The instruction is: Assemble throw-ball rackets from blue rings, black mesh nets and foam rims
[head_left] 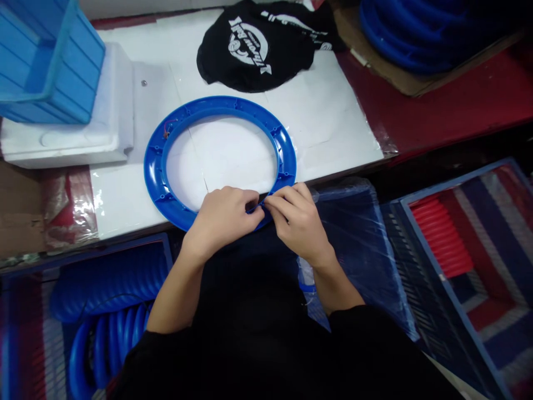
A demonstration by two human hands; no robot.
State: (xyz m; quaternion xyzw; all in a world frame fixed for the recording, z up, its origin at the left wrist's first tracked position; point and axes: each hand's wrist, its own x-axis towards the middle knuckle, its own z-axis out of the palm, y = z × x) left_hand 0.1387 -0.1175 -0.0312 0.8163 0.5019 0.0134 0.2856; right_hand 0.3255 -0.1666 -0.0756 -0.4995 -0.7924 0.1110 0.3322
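Note:
A blue plastic ring (157,169), its hollow ribbed side up, lies at the front edge of the white-covered table. Inside its channel at the upper left sits a small part with red wires (166,133). My left hand (225,214) is curled over the ring's near rim, thumb and forefinger closing on it. Beside it my right hand (298,219) pinches at the same stretch of rim with its fingertips together. Whatever small thing is between those fingertips is hidden.
Black printed fabric (258,50) lies at the back. A blue bin (70,66) on a white foam box (119,105) stands left. Stacked blue rings (412,39) are at the back right. Below the table are crates with blue rings (112,283) and red rings (441,236).

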